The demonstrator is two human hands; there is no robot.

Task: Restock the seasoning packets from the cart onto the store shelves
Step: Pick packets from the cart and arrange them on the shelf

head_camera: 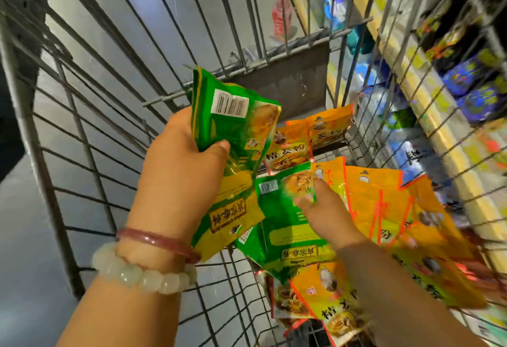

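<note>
The wire cart holds loose orange packets at its right side, beside the store shelves further right. The left hand grips a stack of green packets, long axis upright. Just right and nearer, the right hand pinches another green packet lying in the cart.

Dim, cool light with oversaturated colours; the store shelves and right hand smear with motion blur, cart bars bow near the frame edges from wide-angle distortion
</note>
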